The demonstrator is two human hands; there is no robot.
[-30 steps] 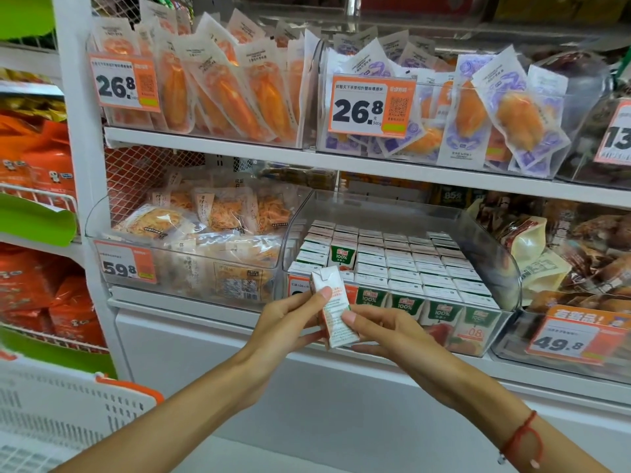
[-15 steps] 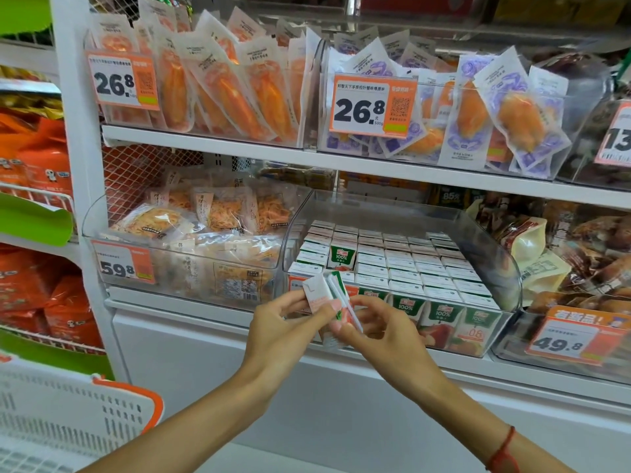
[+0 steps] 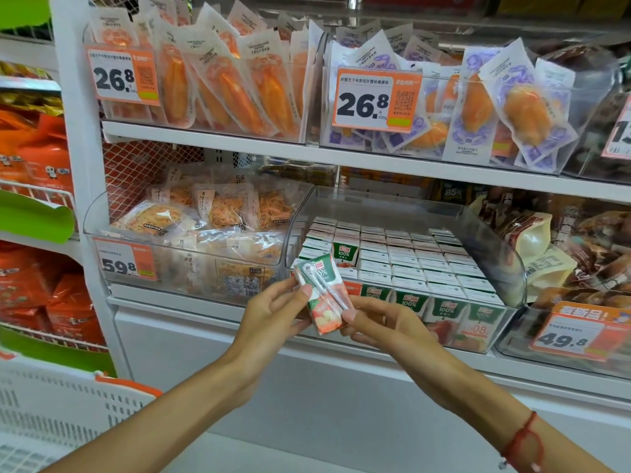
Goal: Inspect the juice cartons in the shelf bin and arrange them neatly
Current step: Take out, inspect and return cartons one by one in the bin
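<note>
Holding one small juice carton (image 3: 322,295) tilted in front of the clear shelf bin (image 3: 508,268), the person presents its straw-bearing face to view, apparently to check it. The left hand (image 3: 269,322) pinches the carton's left edge between thumb and curled fingers; the right hand (image 3: 382,324) pinches its lower right corner with fingertips. The carton sits between both hands, just below the bin's front left corner. The remaining cartons (image 3: 403,257) stand in rows inside the bin.
</note>
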